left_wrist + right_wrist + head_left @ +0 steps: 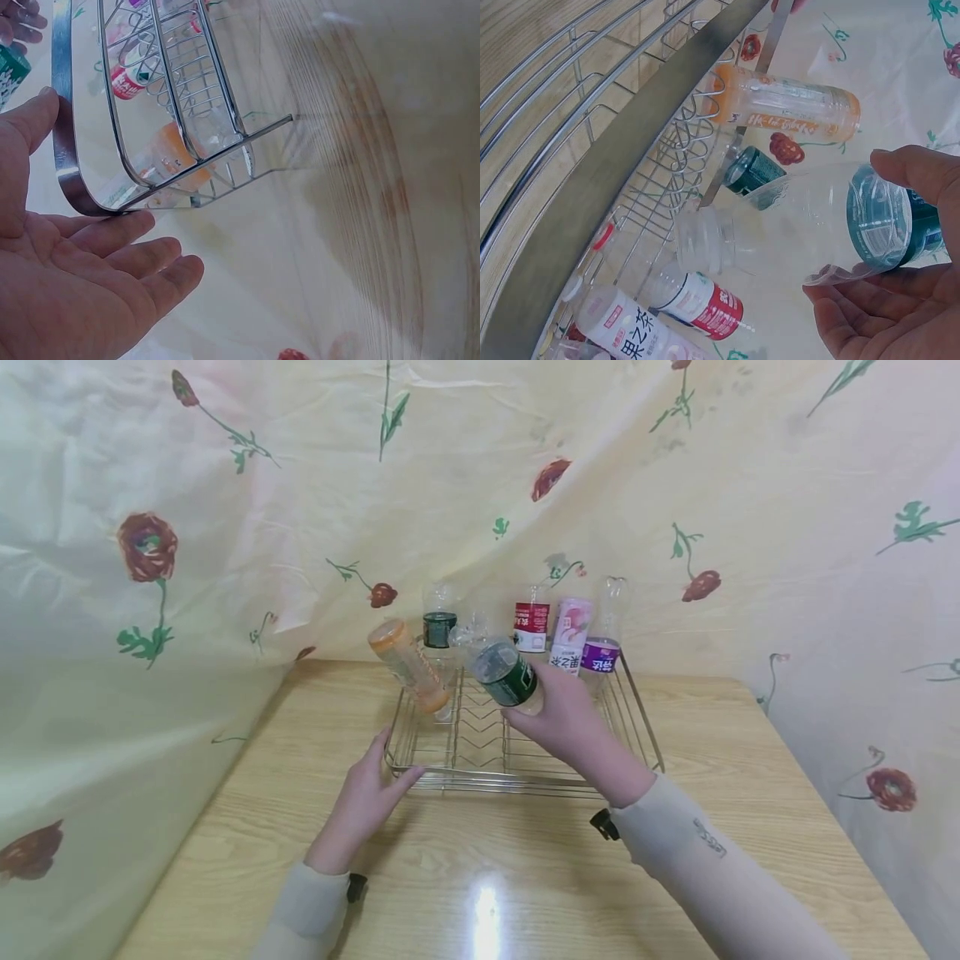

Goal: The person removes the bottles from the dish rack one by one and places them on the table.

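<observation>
Silver metal wire forms the wide rectangular rack on the pale wooden table, and at its near left corner we see the left hand. Its fingers are loose and nearly straight; the thumb touches the rim while the fingers lie against the side, so the hand does not close around the frame. Going rightward, we find the clear cylindrical plastic bottle with orange ends, which leans in the rack, and behind it the clear plastic bottle with a dark green band.

Over the middle of the rack is the transparent plastic bottle with a green label, to the right of the left hand and farther from us. Its long axis is tilted: the base is turned up and leftward, and we judge that the neck points down to the wires. Whether it touches them, we cannot tell.

Nearest to it is the right hand, whose thumb and fingers curve around the label, only as wide as the bottle. Behind this hand stand, in order, the red-labelled clear bottle, the pink and white bottle and the purple-labelled clear bottle.
</observation>
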Demonstrator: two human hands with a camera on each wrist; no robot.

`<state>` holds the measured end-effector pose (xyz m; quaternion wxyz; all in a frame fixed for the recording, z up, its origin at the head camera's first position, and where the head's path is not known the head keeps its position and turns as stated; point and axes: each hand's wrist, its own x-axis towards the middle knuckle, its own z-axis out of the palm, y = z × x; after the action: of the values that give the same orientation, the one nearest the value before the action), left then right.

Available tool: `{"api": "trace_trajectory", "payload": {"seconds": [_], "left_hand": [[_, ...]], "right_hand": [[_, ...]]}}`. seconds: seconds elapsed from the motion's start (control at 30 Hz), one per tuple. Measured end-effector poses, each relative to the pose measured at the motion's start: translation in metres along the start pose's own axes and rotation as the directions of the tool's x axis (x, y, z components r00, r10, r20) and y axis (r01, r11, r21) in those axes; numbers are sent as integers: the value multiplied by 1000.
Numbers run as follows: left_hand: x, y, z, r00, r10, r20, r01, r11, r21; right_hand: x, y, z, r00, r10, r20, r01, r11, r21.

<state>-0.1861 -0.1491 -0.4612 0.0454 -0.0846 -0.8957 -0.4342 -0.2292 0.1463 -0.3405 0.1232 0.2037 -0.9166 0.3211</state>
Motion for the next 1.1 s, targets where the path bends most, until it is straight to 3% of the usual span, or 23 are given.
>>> {"api": "trace_trajectory", "payload": {"seconds": [0.13,0.43,0.6,1.1], "left_hand": [[0,0,0,1000,-2,-1,2,1000,-6],[1,-1,0,1000,-3,3,3,1000,-6],[0,-1,0,1000,-6,0,6,1000,9],[-2,1,0,1000,2,9,-2,1000,9]], "right_hand": [[-4,3,-5,1000,-11,-1,11,999,-36],[-13,4,-15,996,74,45,-70,993,-92],[-17,8,-17,995,79,57,-72,990,-124],[-29,22,-22,997,79,18,-73,969,-237]]}}
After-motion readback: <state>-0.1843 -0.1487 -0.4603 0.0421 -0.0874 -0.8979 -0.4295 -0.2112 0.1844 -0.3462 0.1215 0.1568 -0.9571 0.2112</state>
